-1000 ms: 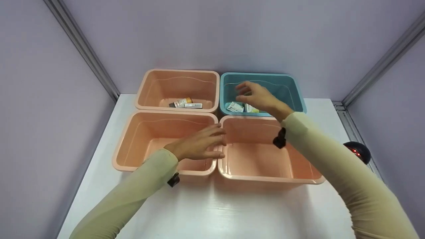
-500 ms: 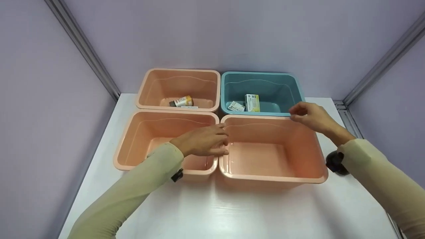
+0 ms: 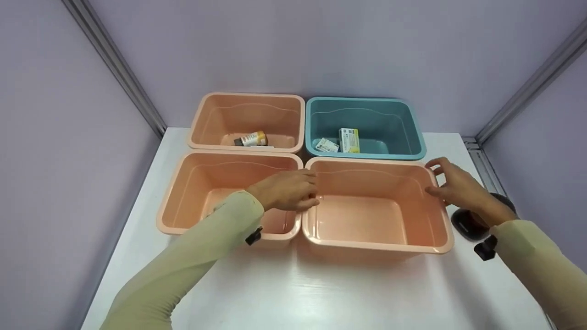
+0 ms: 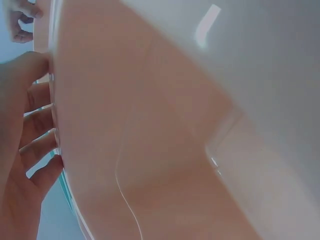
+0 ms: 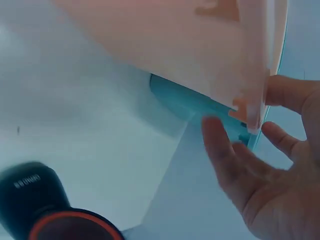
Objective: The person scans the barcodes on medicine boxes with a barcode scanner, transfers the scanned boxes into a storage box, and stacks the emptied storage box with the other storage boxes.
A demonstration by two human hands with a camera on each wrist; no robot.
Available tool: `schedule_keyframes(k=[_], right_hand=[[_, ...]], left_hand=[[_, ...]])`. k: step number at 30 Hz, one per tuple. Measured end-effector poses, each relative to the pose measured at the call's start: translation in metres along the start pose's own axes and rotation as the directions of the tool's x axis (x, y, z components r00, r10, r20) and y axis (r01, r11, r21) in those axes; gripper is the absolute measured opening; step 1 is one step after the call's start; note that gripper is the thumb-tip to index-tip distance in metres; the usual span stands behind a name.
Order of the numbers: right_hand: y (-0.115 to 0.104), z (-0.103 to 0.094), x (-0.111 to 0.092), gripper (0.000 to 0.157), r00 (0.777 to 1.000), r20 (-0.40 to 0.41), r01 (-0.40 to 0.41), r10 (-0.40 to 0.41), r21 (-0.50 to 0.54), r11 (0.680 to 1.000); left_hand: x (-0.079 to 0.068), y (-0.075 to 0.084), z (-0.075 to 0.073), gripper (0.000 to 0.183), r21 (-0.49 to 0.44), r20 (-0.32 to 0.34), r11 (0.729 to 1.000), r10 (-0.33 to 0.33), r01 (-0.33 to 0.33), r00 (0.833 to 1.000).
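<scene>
In the head view, my left hand (image 3: 290, 190) is over the adjoining rims of the two front pink bins. The left wrist view shows its fingertips (image 4: 45, 120) touching a bin rim, with no clear grip around it. My right hand (image 3: 461, 188) is at the right rim of the front right pink bin (image 3: 367, 246), fingers spread. Up close in the right wrist view, the thumb or a finger (image 5: 282, 92) meets the rim, while other fingers (image 5: 220, 145) stand apart from the outer wall. The floor of this bin is bare.
The front left pink bin (image 3: 167, 201) adjoins it. Behind, a pink bin (image 3: 197, 123) holds a bottle (image 3: 252, 139); a blue bin (image 3: 412, 123) holds a small white box (image 3: 327, 145) and a yellow-white box (image 3: 349, 140). A black object (image 3: 470, 224) stands at right.
My right hand has moved from above the blue bin rightward and nearer, to the front right bin's right rim. My left hand has shifted slightly right, its fingers bending down more.
</scene>
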State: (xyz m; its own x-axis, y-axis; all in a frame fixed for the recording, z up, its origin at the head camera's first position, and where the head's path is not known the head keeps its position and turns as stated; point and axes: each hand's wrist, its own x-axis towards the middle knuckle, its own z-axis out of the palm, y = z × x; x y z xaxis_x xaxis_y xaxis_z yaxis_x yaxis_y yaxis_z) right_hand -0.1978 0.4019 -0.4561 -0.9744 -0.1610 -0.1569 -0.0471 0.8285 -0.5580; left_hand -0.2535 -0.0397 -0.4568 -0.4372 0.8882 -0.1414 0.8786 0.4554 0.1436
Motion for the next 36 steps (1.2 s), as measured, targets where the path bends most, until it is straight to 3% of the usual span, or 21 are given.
schedule_keyframes(k=[3,6,10,16,21,25,31,36], right_hand=[[0.004,0.002,-0.003,0.075,0.995,0.092,-0.042,0.028,0.149,0.988],[0.006,0.001,-0.004,0.075,0.992,0.116,-0.068,0.043,0.225,0.972],[0.006,-0.007,-0.005,0.073,0.993,0.102,-0.086,0.06,0.262,0.961],[0.0,-0.025,-0.011,0.073,0.995,0.08,-0.076,0.055,0.285,0.956],[-0.008,-0.037,-0.017,0.074,0.999,0.022,-0.053,0.049,0.28,0.958],[-0.021,-0.045,-0.018,0.073,0.999,-0.006,-0.035,0.038,0.28,0.959],[-0.052,-0.067,-0.017,0.071,0.997,-0.049,-0.047,0.062,0.266,0.963],[-0.076,-0.084,-0.015,0.07,0.994,-0.075,-0.049,0.073,0.283,0.958]], left_hand=[[0.002,0.001,0.0,0.038,0.039,-0.02,0.999,-0.012,0.013,1.0],[0.004,0.003,0.0,0.036,0.062,-0.046,0.998,-0.023,0.026,0.999],[0.006,0.003,-0.006,0.026,0.033,-0.068,0.997,-0.066,0.068,0.995],[0.011,-0.003,-0.024,0.033,-0.002,-0.097,0.992,-0.126,0.126,0.987],[0.012,-0.008,-0.036,0.028,-0.085,-0.144,0.993,-0.089,0.077,0.986],[0.003,-0.016,-0.048,0.026,-0.134,-0.206,0.99,-0.081,0.054,0.975],[-0.014,-0.029,-0.078,0.028,-0.182,-0.314,0.983,-0.09,0.033,0.945],[-0.026,-0.041,-0.104,0.026,-0.108,-0.411,0.991,0.027,-0.078,0.911]])
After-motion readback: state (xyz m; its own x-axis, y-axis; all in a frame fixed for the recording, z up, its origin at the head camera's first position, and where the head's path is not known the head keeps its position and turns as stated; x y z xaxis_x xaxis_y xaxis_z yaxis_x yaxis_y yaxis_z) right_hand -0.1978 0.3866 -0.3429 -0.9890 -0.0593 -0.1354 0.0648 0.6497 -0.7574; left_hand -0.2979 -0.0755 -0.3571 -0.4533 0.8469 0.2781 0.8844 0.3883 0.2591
